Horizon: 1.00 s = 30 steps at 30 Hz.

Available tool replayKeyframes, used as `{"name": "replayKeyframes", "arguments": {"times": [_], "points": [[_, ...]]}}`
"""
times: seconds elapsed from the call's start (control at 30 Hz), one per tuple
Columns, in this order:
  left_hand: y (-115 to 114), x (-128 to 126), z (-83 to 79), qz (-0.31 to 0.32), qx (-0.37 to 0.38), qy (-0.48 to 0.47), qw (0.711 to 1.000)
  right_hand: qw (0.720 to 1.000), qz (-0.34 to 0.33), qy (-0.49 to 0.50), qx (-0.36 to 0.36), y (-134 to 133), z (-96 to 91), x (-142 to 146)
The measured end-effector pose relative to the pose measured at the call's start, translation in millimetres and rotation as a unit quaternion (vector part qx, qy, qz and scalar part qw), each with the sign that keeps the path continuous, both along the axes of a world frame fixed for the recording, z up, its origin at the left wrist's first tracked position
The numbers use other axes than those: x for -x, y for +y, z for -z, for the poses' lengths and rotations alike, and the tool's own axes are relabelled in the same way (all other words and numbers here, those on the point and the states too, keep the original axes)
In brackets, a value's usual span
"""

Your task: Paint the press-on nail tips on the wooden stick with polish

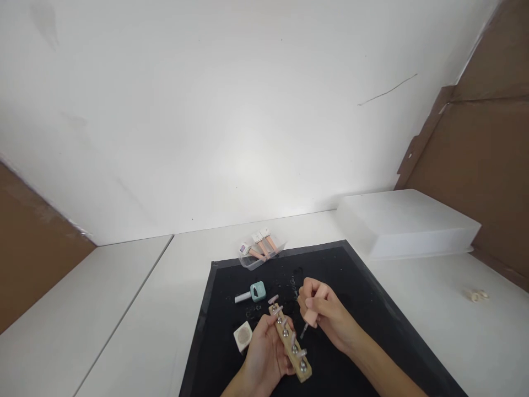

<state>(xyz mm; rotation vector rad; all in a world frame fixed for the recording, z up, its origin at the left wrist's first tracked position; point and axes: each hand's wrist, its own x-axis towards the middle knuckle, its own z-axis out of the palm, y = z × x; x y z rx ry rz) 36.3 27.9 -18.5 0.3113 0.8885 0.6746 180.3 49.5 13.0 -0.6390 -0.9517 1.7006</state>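
My left hand (268,353) is closed around a wooden nail-tip stand (291,344), tilted across the palm. Several round silver studs line the strip, each topped by a pale nail tip (302,353). In my right hand (324,311), a nail polish brush (312,316) is gripped by its pink cap handle. Its dark bristle end points down and left, beside the stand and apart from it as far as I can see. Close to my left hand is a square cream-coloured block (243,336) with a round greyish patch on top; whether it is a bottle I cannot tell.
A teal bottle (258,291) with a pale cap lies on the black mat (330,264). Behind it, a clear plastic tray (253,266) holds white bottles with pink caps. A white box (413,220) stands at the right, with small cream pieces (477,295) in front.
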Motion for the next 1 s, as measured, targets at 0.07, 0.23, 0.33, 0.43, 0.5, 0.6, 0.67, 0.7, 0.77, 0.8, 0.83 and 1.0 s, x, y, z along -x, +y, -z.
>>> {"name": "replayKeyframes", "arguments": {"times": [0.07, 0.23, 0.33, 0.43, 0.5, 0.6, 0.67, 0.7, 0.77, 0.8, 0.83, 1.0], "points": [[-0.4, 0.0, -0.1, 0.002, 0.000, 0.004, 1.000, 1.000, -0.001, -0.010, 0.005, -0.3, -1.5, 0.6], [-0.2, -1.5, 1.3, 0.002, 0.002, 0.015, 1.000, 0.999, -0.019, -0.049, 0.013, -0.7, 1.4, 2.2], [0.4, -2.7, 1.6, 0.001, 0.000, 0.017, 1.000, 0.998, -0.030, -0.059, 0.005, -0.1, 5.5, 2.6], [0.7, -3.0, 0.9, -0.001, -0.001, 0.015, 1.000, 0.997, -0.033, -0.071, 0.001, 0.3, 7.5, 2.5], [0.7, -2.7, 0.8, 0.002, -0.003, 0.016, 1.000, 0.996, -0.033, -0.077, 0.001, 0.2, 7.5, 2.2], [1.0, -2.3, 2.0, 0.009, -0.006, 0.015, 1.000, 0.997, -0.026, -0.076, 0.002, 0.2, 6.6, 2.0], [1.3, -2.3, 3.1, 0.012, -0.006, 0.011, 1.000, 0.997, -0.015, -0.074, 0.004, 0.5, 6.4, 1.9], [1.2, -2.4, 3.4, 0.011, -0.008, 0.009, 1.000, 0.997, -0.009, -0.075, 0.007, 0.7, 6.4, 1.8], [0.8, -2.7, 3.1, 0.012, -0.011, 0.006, 1.000, 0.997, 0.002, -0.076, 0.012, 1.5, 6.9, 1.6], [0.4, -2.7, 2.6, 0.011, -0.013, 0.005, 1.000, 0.997, 0.007, -0.074, 0.015, 1.9, 7.1, 1.4], [-0.1, -2.7, 2.0, 0.010, -0.014, 0.005, 1.000, 0.997, 0.011, -0.070, 0.017, 2.2, 7.1, 1.2], [-1.7, -2.2, 1.4, 0.010, -0.023, -0.008, 1.000, 0.999, 0.010, -0.032, 0.016, 2.1, 3.5, 0.7]]}}
